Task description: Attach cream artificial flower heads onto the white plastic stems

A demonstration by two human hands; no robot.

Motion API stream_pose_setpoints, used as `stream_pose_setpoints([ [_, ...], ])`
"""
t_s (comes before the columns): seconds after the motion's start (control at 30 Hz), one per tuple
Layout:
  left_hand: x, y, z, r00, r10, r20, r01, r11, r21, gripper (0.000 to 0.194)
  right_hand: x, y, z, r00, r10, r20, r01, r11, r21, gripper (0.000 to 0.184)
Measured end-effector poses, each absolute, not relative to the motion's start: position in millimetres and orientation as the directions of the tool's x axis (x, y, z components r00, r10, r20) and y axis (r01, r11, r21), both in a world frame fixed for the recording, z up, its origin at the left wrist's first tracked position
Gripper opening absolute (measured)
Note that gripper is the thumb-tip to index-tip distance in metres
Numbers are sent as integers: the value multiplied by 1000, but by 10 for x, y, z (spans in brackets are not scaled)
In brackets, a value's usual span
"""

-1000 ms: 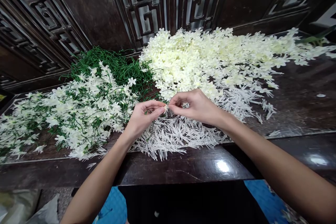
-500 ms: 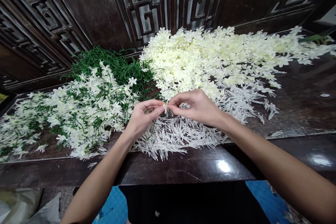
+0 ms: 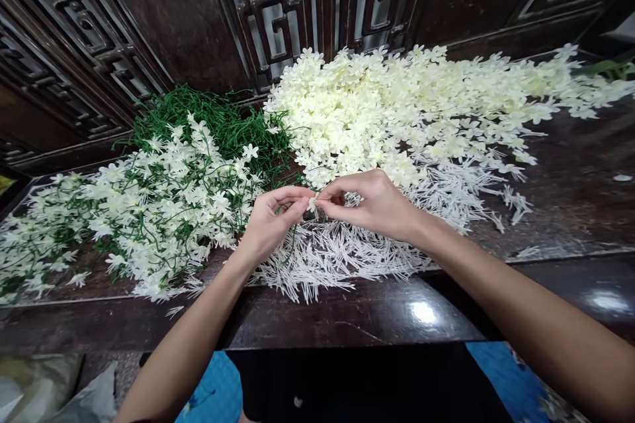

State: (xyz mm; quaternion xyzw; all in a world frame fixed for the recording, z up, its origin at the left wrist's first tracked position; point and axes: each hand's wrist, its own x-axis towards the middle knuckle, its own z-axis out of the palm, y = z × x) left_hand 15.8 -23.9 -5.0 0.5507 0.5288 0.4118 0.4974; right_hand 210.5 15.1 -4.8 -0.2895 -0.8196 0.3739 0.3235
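Observation:
Thumb and fingertips of my left hand (image 3: 275,215) pinch a small white artificial flower (image 3: 312,203), with a thin green stem hanging below it. My right hand (image 3: 364,201) pinches the same flower from the other side, so the fingertips of both hands almost meet. Most of the flower is hidden between the fingers. Under and around my hands lies a heap of white spiky flower centres (image 3: 342,254). Behind them is a large pile of loose cream-white petals (image 3: 347,106).
Finished-looking white flowers on green stems (image 3: 163,211) spread over the left side. Bare green stems (image 3: 208,119) are heaped behind them. All lie on a dark wooden bench (image 3: 570,211) against a carved wooden back (image 3: 169,6). A blue mat (image 3: 215,386) shows below.
Both hands stay in nearly the same place, with a slight shift of the fingertips around the small flower. The piles look unchanged.

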Motion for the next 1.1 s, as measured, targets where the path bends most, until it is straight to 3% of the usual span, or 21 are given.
stream_pose_setpoints([
  [0.3,152,-231,-39,119,992,-32,303,-6,953,12,2091,151,-74,-624,717,310,265,567,-780,20],
  [0.6,173,-228,-16,66,998,-19,155,9,988,8,2097,150,-68,-603,716,353,252,590,-767,21],
  [0.9,167,-228,-27,44,999,6,210,-15,978,7,2083,135,-41,-580,746,328,243,543,-804,21],
  [0.97,166,-222,-39,24,1000,20,201,-25,979,9,2079,130,-31,-561,782,271,266,480,-836,30],
  [1.07,169,-217,-50,10,999,39,187,-40,982,11,2071,116,-28,-554,815,171,330,404,-853,65],
  [1.1,171,-217,-50,11,999,43,188,-44,981,11,2067,110,-31,-560,813,158,342,401,-850,65],
])
